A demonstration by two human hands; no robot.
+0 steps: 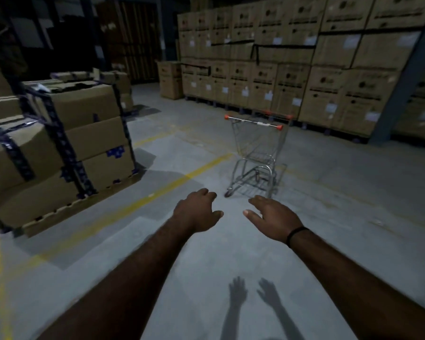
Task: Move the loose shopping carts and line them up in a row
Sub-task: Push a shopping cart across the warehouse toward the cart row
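Observation:
One silver wire shopping cart with orange handle caps stands alone on the grey concrete floor, its handle bar turned toward me. Both my arms reach forward, short of the cart and apart from it. My left hand hangs palm down with fingers loosely curled and holds nothing. My right hand, with a black band on its wrist, is also palm down, fingers spread, empty. No other cart is in sight.
A strapped pallet of cardboard boxes stands at the left. A tall wall of stacked cartons runs behind the cart, with a blue rack post at the right. A yellow floor line crosses between pallet and cart.

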